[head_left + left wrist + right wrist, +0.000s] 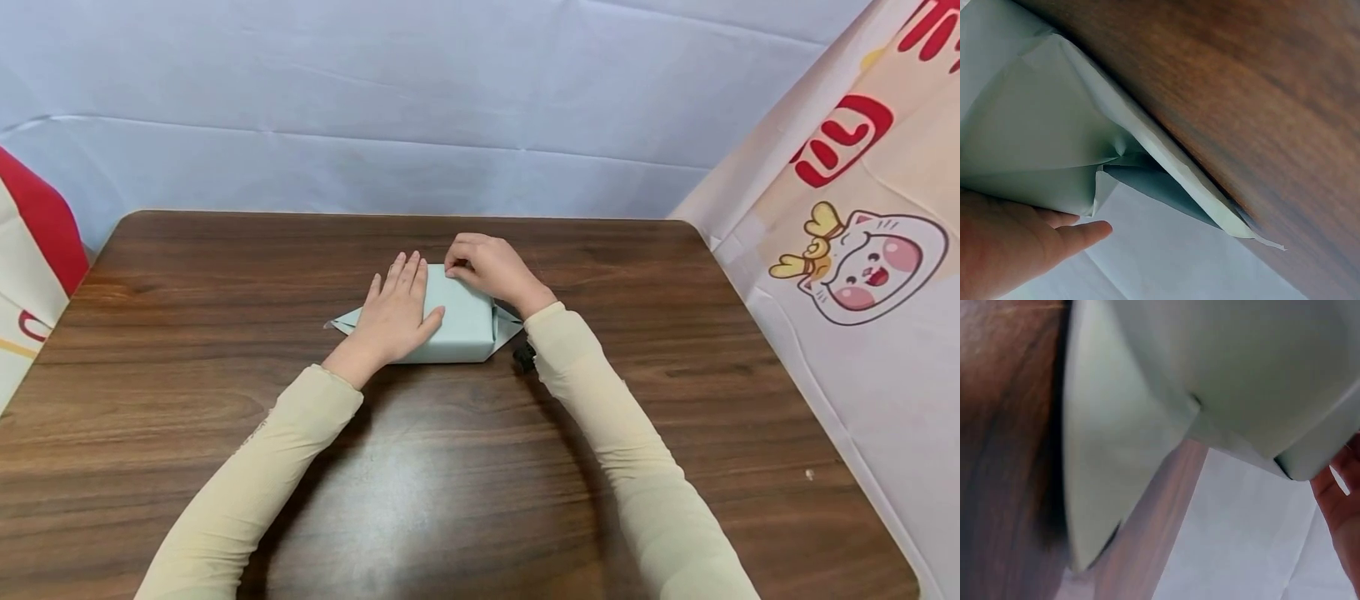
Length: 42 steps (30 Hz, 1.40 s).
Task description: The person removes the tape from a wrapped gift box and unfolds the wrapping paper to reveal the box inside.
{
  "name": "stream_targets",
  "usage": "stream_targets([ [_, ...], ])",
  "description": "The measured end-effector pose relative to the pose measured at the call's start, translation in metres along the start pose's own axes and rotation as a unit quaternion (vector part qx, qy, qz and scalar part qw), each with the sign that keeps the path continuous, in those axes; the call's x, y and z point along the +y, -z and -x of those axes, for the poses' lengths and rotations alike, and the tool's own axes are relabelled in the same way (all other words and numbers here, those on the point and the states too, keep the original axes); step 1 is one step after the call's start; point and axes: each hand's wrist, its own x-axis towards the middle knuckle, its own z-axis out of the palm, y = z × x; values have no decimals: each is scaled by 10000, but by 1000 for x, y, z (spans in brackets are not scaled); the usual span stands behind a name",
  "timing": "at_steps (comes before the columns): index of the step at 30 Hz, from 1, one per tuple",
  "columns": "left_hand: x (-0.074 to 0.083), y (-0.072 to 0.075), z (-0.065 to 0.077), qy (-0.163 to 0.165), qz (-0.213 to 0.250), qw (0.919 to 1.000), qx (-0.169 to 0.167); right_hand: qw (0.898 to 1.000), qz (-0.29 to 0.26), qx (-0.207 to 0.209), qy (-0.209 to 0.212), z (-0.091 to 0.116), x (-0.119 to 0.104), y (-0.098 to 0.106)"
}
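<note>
A box-shaped package wrapped in pale green wrapping paper [459,321] lies on the brown table. My left hand [393,312] presses its top with straight fingers, the thumb spread to the right. At the far edge of the package, my right hand [491,265] has its fingers and thumb curled in a pinch on the paper. Pointed paper flaps stick out at both ends: the left flap [1179,178] stands folded and partly gaping, while the right flap [1110,437] lies low near the table. A bit of clear film [1269,242] projects from the left flap's tip.
Beside the right forearm sits a small black object [524,358], partly covered by the sleeve. The wooden table [187,400] reaches back to a pale cloth backdrop [375,100]. A printed cloth with a cartoon face [873,267] hangs at the right.
</note>
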Motion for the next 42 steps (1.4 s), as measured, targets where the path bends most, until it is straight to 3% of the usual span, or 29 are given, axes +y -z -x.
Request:
stream_targets([
  [3,0,-1,0,-11,31,10000,3,9999,23,84,-69,0,1,-2],
  [8,1,-2,0,-31,94,10000,-5,9970,-720,154,-221,6,8,-2],
  [12,1,-2,0,-15,64,10000,-18,9939,-1095,62,-106,8,12,-3],
  [16,1,-1,1,-26,46,10000,-23,9950,-995,-96,-22,6,12,-5],
  [23,1,1,2,-12,31,10000,-17,9987,-351,-357,-51,0,5,-5],
  [29,1,3,2,-27,48,10000,23,9984,76,-489,-261,-1,0,-7],
  [42,1,2,1,-15,56,10000,53,9910,-535,-195,-1210,-6,-1,-14],
])
